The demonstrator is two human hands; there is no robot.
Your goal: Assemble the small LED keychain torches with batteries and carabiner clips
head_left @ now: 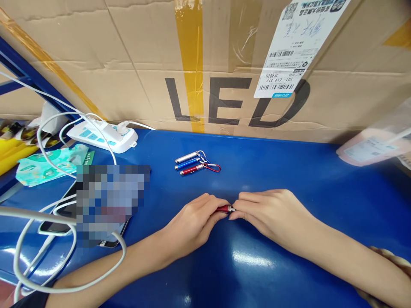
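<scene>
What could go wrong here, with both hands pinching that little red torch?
1. The red torch is almost hidden between the left hand and right hand; a small part might slip onto the glossy blue table.
2. The white cable loops over the left forearm and could snag.
</scene>
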